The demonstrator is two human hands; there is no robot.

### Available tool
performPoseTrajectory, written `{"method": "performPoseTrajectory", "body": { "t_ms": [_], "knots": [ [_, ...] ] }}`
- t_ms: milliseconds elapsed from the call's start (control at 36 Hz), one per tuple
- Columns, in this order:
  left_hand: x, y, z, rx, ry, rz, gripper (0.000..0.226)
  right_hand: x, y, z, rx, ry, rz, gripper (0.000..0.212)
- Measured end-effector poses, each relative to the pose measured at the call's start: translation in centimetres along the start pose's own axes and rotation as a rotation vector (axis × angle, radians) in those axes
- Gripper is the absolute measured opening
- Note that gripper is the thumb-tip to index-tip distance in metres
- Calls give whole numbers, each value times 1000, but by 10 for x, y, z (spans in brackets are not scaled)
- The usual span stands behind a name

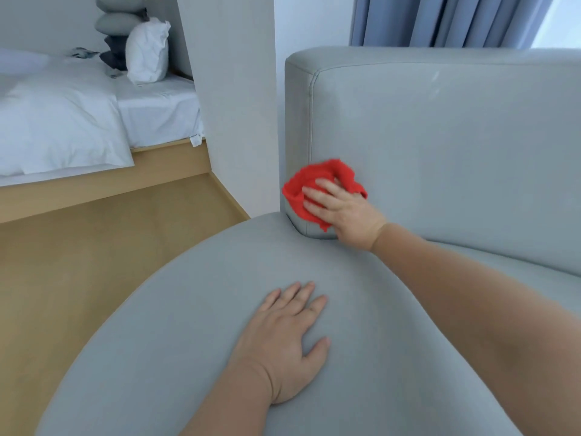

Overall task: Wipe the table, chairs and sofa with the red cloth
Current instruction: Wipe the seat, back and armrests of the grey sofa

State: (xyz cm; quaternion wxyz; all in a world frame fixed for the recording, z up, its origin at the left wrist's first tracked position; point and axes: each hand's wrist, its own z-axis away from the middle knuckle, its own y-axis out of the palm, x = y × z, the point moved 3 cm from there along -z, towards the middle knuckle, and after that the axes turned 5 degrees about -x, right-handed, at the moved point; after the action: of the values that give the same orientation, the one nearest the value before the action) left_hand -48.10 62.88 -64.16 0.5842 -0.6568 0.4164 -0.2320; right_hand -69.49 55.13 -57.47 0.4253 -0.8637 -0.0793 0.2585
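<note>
A grey sofa (440, 127) fills the right and lower part of the head view, its rounded seat curving toward me. My right hand (342, 212) presses a crumpled red cloth (317, 184) flat against the lower left corner of the backrest, just above the seat. The fingers lie spread over the cloth. My left hand (289, 338) rests palm down on the seat cushion, fingers apart, holding nothing.
A white wall column (232, 105) stands right behind the sofa's left end. Wooden floor (78, 278) lies to the left, with a step up to a bed (63, 121) with white linen and pillows. Blue curtains (440, 20) hang behind the backrest.
</note>
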Motion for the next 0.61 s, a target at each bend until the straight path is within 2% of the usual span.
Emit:
{"method": "performPoseTrajectory", "body": {
  "t_ms": [83,139,222,306,444,528,611],
  "knots": [
    [0,1,0,-2,6,-3,72,6,20,20,364,52,-71,65],
    [0,1,0,-2,3,3,72,3,22,24,451,39,-63,67],
    [1,1,0,-2,-4,-2,70,0,12,21,393,-73,-11,53],
    [0,1,1,-5,-8,0,71,-1,3,19,342,-197,154,44],
    [0,2,1,-2,-4,2,77,-2,14,23,294,-150,320,42],
    [1,3,1,-5,-7,5,77,-1,19,28,303,-133,328,40],
    [2,4,2,-2,-7,7,75,-2,20,27,295,-189,373,36]
  ]
}}
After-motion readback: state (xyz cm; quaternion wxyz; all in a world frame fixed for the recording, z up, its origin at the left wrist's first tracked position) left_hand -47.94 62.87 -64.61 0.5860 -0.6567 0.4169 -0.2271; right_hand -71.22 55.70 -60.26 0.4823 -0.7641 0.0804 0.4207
